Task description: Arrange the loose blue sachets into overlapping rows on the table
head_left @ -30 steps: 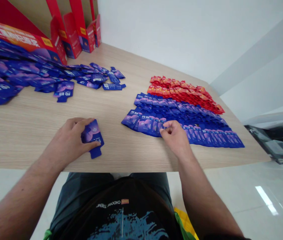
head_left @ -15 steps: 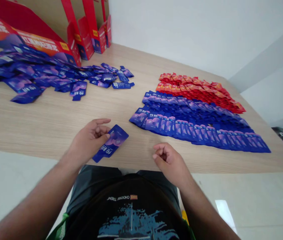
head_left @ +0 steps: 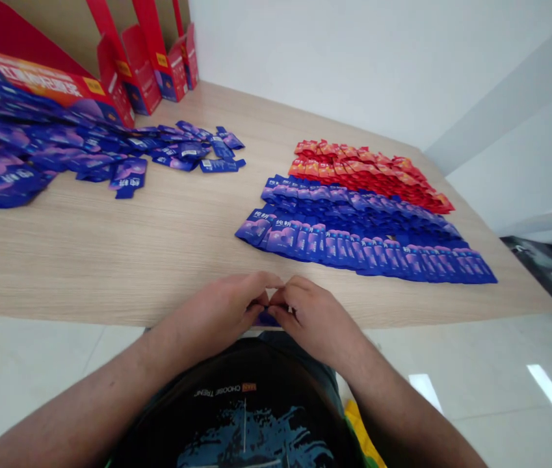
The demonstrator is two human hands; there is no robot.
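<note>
My left hand (head_left: 224, 309) and my right hand (head_left: 312, 318) meet at the near edge of the wooden table (head_left: 158, 240), fingertips together. Both pinch a blue sachet (head_left: 266, 318); only a sliver of it shows between the fingers. Beyond the hands lie overlapping rows of blue sachets (head_left: 354, 237), and behind those rows of red sachets (head_left: 368, 172). A loose heap of blue sachets (head_left: 75, 153) spreads over the far left of the table.
Red cardboard display boxes (head_left: 153, 58) stand at the back left against a brown panel. A long red and purple box (head_left: 36, 78) lies behind the loose heap. The white wall rises behind the table, and a glossy white floor shows at right.
My left hand brought the blue sachet from the table toward my body. My right hand left the sachet row, came back and joined the left hand on the sachet.
</note>
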